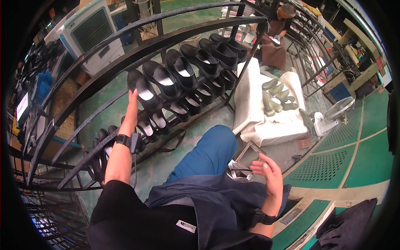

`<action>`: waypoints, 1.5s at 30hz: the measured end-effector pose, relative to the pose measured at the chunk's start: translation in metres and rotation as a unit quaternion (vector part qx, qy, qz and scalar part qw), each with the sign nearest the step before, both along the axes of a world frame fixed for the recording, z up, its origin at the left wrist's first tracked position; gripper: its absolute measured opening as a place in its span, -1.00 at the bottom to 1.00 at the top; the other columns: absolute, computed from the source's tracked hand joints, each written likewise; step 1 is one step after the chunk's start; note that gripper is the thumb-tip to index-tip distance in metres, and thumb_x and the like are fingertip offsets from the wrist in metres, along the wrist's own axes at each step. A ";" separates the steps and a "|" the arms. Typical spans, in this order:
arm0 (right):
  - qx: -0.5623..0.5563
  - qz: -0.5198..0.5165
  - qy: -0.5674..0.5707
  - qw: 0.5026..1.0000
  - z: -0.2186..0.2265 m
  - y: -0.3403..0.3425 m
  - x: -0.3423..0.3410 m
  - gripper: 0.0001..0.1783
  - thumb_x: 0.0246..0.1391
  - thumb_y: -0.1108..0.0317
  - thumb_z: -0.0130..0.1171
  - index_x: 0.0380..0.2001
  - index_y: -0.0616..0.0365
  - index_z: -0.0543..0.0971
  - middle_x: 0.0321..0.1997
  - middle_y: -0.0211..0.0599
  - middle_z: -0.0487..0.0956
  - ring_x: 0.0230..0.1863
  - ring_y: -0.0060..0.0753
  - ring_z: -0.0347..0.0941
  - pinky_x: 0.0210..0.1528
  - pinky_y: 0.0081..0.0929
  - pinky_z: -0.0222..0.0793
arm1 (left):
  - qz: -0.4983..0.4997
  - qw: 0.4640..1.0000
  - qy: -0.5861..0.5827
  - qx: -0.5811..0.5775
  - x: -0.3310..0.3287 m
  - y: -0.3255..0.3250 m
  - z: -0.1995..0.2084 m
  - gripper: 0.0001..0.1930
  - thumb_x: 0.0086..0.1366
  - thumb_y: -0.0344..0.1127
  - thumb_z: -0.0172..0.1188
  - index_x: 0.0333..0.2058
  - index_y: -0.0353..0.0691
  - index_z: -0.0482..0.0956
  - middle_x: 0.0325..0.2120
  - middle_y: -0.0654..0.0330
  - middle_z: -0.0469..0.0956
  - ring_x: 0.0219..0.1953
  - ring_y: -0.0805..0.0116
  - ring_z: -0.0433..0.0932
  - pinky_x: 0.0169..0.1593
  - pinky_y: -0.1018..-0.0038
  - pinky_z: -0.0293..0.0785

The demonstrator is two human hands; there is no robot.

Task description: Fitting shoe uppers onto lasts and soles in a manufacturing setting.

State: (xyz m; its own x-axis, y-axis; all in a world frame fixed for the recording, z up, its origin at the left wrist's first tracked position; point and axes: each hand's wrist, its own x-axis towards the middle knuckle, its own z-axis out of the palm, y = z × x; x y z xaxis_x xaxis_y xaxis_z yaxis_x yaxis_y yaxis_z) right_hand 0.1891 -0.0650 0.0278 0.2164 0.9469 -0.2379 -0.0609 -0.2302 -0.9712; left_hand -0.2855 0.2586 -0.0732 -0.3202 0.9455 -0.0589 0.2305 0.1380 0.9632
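Beside the leftmost black slip-on shoe (pixel 135 80) in the upper row, my left hand (pixel 131 111) is raised with its fingers stretched out. Its fingertips are at the shoe's side; I cannot tell whether they touch. Several more black shoes with pale insoles stand along the dark metal rack (pixel 110 71), in an upper and a lower row. My right hand (pixel 270 175) is held out to the right of my knee. Its fingers are apart, with nothing in them.
White-covered furniture (pixel 246 110) holds several olive-green shoe lasts (pixel 273 104). A fan (pixel 335 110) stands near green perforated panels (pixel 327 166). An air cooler (pixel 89 31) is behind the rack. A person in a brown apron (pixel 274 52) sits at the far right, handling something light.
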 end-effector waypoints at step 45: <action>-0.664 -0.560 -0.331 0.369 0.149 -0.740 0.174 0.18 -0.15 -0.63 0.13 -0.04 0.49 0.62 0.07 0.33 0.59 0.25 0.21 0.45 0.25 -0.04 0.36 | -0.670 0.648 0.207 0.297 0.330 -0.227 0.110 -0.87 0.23 -0.34 0.22 -0.33 -0.23 0.69 -0.48 0.09 0.60 -0.39 0.04 0.62 -0.30 0.22 0.53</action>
